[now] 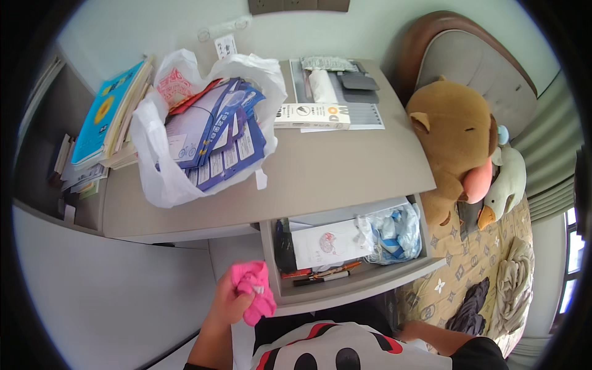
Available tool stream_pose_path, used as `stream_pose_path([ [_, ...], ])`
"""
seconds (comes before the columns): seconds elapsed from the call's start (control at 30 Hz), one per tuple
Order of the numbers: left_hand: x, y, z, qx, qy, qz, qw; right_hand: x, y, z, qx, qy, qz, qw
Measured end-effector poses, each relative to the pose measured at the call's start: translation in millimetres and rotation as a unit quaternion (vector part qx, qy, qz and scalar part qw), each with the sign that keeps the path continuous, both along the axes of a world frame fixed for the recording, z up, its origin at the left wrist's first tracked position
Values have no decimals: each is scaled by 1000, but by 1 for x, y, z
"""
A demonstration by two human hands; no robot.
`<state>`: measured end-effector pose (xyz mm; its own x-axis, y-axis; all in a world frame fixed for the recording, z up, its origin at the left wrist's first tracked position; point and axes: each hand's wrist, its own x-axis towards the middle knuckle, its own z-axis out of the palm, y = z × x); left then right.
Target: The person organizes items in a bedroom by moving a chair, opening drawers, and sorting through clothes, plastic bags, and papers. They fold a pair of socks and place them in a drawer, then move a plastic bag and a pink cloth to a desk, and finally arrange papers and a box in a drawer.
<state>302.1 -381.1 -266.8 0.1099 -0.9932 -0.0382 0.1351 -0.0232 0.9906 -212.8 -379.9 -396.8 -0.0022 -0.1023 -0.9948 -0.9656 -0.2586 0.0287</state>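
A bright pink cloth (254, 291) is bunched in my left hand (231, 298), just left of the pulled-out desk drawer (365, 298). My right hand (409, 330) hangs low beside my shirt, below the drawer front; its fingers are mostly hidden. Inside the drawer lie a white box with a red print (328, 243), a crumpled clear bag with blue items (393, 233) and a black object (283, 245). Near the drawer's front are a black-and-white marker (323, 278) and an orange pen (344, 267).
A white plastic bag (159, 180) full of blue packets (231, 134) stands on the desk (323, 171). Books (111, 111) are stacked at left. A white box (312, 116) lies behind. To the right, plush toys (451, 125) and rumpled clothes (469, 305) rest on the bed (425, 277).
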Motion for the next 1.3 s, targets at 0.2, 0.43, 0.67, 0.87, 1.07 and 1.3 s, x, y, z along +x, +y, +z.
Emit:
stream_pose_path([
  [0.2, -46, -54, 50, 14, -70, 44, 997, 71, -101, 158, -36, -394, -79, 915],
  [0.43, -112, -132, 75, 30, 83, -11, 996, 188, -182, 209, -347, -739, -239, 526],
  [0.67, -93, -184, 82, -29, 133, 8, 991, 223, -276, 229, -304, -708, -396, 499],
  [0.87, -76, -167, 57, 77, 109, 157, 979, 193, -272, 190, -318, -649, -185, 666],
  [1.07, -111, -44, 35, -39, -484, -128, 865, 160, -171, 143, -330, -618, 93, 707],
  [1.3, -129, 14, -1, -83, -510, -130, 846, 158, -126, 139, -309, -635, 74, 704],
])
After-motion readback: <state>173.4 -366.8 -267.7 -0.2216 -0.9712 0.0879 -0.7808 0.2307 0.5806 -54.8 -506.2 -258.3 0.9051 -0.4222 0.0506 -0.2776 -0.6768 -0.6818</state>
